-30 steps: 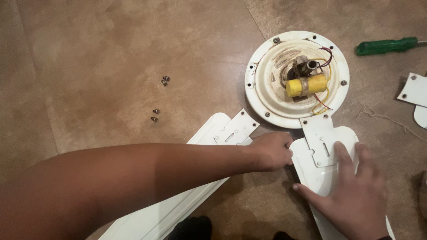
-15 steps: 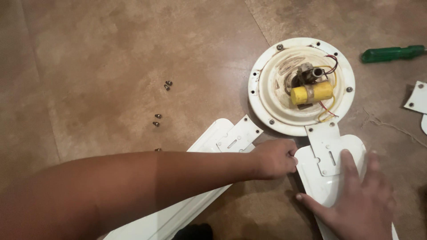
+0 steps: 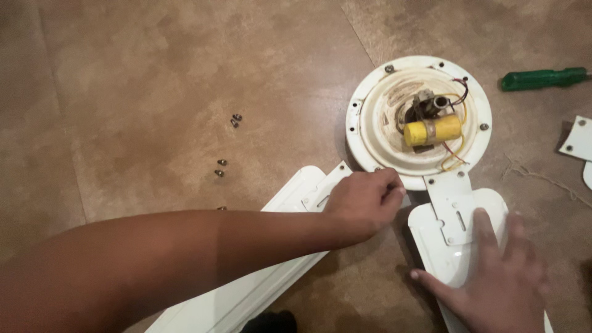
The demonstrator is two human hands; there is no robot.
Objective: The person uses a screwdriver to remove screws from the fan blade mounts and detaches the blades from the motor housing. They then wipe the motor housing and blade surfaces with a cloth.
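Fingers of my left hand are curled nearly closed, their tips pinched at the lower rim of the round white fan motor housing, right beside a rim screw; whether they grip a screw or only press on the rim I cannot tell. Flat and spread, my right hand lies on the white fan blade whose metal bracket reaches up to touch the housing's bottom edge.

To do this step well, I judge I should hold the right palm firm so that the bracket holes stay lined up with the rim, keep the left fingertips square over the hole, and turn gently so nothing cross-threads or rolls away.

Counting what I can see:
- One motor housing on the brown floor, open side up, with one yellow cylinder and some coloured wires inside.
- Two blades near me, the second blade running under my left forearm, and a corner of a third bracket piece at the right edge.
- One green-handled screwdriver, well apart at the upper right.
- Four loose screws in plain view: one pair and another pair below it, with possibly a fifth by my forearm.
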